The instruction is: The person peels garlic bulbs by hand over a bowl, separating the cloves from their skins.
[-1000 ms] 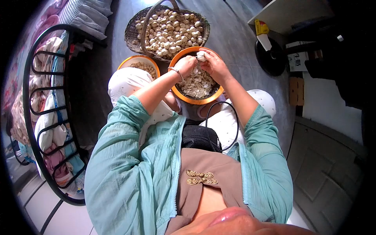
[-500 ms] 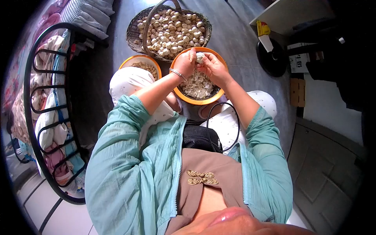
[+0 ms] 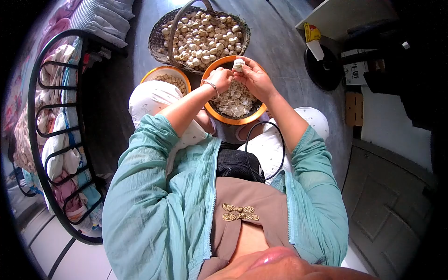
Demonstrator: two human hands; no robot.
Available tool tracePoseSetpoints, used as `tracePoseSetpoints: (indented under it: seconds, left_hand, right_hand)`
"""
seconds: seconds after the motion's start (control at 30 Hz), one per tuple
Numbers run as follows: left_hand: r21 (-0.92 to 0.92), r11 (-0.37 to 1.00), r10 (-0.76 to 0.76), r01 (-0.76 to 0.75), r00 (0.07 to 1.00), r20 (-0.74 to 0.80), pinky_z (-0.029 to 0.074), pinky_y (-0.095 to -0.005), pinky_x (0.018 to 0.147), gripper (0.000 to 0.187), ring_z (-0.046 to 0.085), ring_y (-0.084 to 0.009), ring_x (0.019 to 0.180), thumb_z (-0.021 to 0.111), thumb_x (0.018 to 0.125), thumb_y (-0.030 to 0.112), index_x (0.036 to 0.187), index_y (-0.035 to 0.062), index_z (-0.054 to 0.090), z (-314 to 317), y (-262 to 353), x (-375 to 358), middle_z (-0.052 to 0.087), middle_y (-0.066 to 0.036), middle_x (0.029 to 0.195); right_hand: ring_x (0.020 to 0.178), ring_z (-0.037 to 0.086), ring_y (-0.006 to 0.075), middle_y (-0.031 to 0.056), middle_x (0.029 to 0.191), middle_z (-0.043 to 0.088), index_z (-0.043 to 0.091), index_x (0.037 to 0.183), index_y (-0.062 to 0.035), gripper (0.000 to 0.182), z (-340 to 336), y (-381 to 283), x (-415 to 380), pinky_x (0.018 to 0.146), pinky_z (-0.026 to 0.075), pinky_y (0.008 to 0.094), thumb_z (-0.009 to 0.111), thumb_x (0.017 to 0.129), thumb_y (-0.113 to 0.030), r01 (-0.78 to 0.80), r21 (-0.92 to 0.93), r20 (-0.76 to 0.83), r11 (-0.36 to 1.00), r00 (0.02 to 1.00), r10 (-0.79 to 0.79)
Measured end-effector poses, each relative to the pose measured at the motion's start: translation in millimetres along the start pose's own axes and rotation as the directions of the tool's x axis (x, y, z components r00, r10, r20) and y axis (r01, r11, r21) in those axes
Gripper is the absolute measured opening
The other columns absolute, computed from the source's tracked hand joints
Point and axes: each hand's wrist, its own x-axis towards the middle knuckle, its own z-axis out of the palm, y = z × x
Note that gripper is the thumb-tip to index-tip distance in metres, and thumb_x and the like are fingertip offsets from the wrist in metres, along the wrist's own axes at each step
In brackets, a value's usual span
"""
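A whitish garlic bulb [image 3: 239, 65] is pinched in the fingers of my right hand [image 3: 256, 80], over the far part of an orange-rimmed bowl [image 3: 237, 122]. Papery skins [image 3: 234, 100] lie in that bowl. Just left of the bulb, my left hand [image 3: 219, 79] has its fingers curled together; whether anything small is between them is hidden. A second orange-rimmed bowl [image 3: 188, 80] with small peeled-looking pieces stands to the left. Beyond both bowls is a wicker basket [image 3: 161, 56] full of bulbs.
The basket's arched handle [image 3: 173, 35] rises above the bulbs. My knees flank the skins bowl. A black metal rail [image 3: 33, 116] with cloths behind it is at the left. At the right are a black round base [image 3: 322, 70], a cardboard box [image 3: 354, 108] and a grey panel [image 3: 382, 200].
My left hand has moved off the bulb, a little down and to the left, and its fingers have curled. My right hand still holds the bulb, which now shows more fully.
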Motion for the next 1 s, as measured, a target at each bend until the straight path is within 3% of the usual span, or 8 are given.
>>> tracePoseSetpoints:
  seconds: [0.07,0.2,0.23,0.3,0.43,0.7,0.87,1.0]
  left_hand:
    - [0.111,0.989,0.108,-0.097,0.989,-0.099,0.047,-0.0380,0.076,0.029,0.062,-0.0316,0.083,0.047,0.088,0.026,0.096,0.0034,0.063,0.6,-1.6,0.7,0.063,-0.020,0.089]
    - [-0.818,0.551,-0.197,0.166,0.978,0.066,0.048,-0.0344,0.065,0.047,0.062,-0.0260,0.073,0.042,0.091,0.044,0.093,0.0002,0.058,-27.0,37.1,-6.3,0.061,-0.017,0.079]
    - [-0.817,0.552,-0.197,0.167,0.978,0.067,0.048,-0.0344,0.065,0.047,0.062,-0.0260,0.073,0.042,0.091,0.044,0.093,0.0002,0.058,-24.7,33.9,-4.2,0.061,-0.017,0.079]
    - [-0.320,0.944,0.051,-0.084,0.993,-0.110,0.046,-0.0240,0.056,0.041,0.055,-0.0100,0.061,0.041,0.093,0.040,0.103,0.0040,0.059,-23.9,31.5,-1.4,0.060,-0.005,0.076]
    - [-0.322,0.916,0.213,-0.237,0.971,-0.108,0.046,-0.0266,0.053,0.042,0.054,-0.0114,0.058,0.040,0.093,0.040,0.098,0.0041,0.061,-27.7,30.6,-7.9,0.062,-0.005,0.074]
    - [-0.412,0.891,0.104,-0.191,0.969,-0.225,0.046,-0.0295,0.053,0.039,0.055,-0.0139,0.060,0.034,0.095,0.033,0.096,0.0033,0.060,-25.3,29.2,-8.3,0.060,-0.006,0.073]
    - [-0.875,0.468,-0.160,0.126,0.985,0.056,0.038,-0.0231,0.041,0.039,0.050,-0.0105,0.052,0.036,0.096,0.035,0.092,0.0036,0.059,-30.2,41.6,-10.1,0.056,-0.002,0.066]
    - [-0.914,0.355,-0.119,0.196,0.979,0.163,0.035,-0.0205,0.039,0.036,0.048,-0.0089,0.050,0.038,0.096,0.035,0.091,0.0049,0.058,-30.0,34.6,-8.0,0.053,-0.001,0.064]
  right_hand:
    - [0.092,0.059,0.0162,0.0089,0.107,0.055,0.038,0.126,-0.0041,0.033,1.5,0.7,1.7,0.082,0.051,0.0295,0.043,0.095,-0.011,0.010,-0.038,-0.035,0.999,0.999,-0.011]
    - [0.092,0.059,0.0161,0.0090,0.107,0.055,0.039,0.125,-0.0044,0.032,-2.7,4.7,3.5,0.082,0.051,0.0296,0.045,0.094,-0.010,0.024,-0.186,-0.109,0.982,0.993,-0.045]
    - [0.092,0.059,0.0161,0.0088,0.105,0.055,0.040,0.124,-0.0045,0.032,-2.0,5.0,3.5,0.081,0.051,0.0295,0.046,0.093,-0.010,0.021,-0.243,-0.117,0.970,0.992,-0.051]
    - [0.091,0.059,0.0158,0.0086,0.104,0.055,0.042,0.122,-0.0043,0.030,0.1,5.0,2.0,0.080,0.052,0.0291,0.047,0.093,-0.011,0.022,-0.273,-0.079,0.962,0.996,-0.045]
    - [0.090,0.059,0.0151,0.0076,0.101,0.056,0.048,0.117,-0.0035,0.027,6.0,6.7,-1.2,0.078,0.052,0.0285,0.050,0.092,-0.014,0.028,-0.338,-0.051,0.941,0.998,-0.048]
    - [0.095,0.056,0.0147,0.0068,0.107,0.052,0.045,0.123,-0.0033,0.034,14.9,2.9,-5.1,0.080,0.052,0.0290,0.052,0.091,-0.014,0.075,-0.395,0.014,0.916,0.997,-0.076]
    - [0.097,0.056,0.0167,0.0078,0.111,0.049,0.043,0.124,-0.0030,0.035,19.7,-2.1,-5.9,0.084,0.051,0.0312,0.050,0.091,-0.011,0.084,-0.301,0.046,0.950,0.996,-0.073]
    - [0.099,0.055,0.0176,0.0082,0.112,0.051,0.042,0.124,-0.0027,0.034,20.2,-4.0,-5.8,0.086,0.051,0.0331,0.048,0.092,-0.012,0.046,-0.248,0.027,0.968,0.999,-0.041]
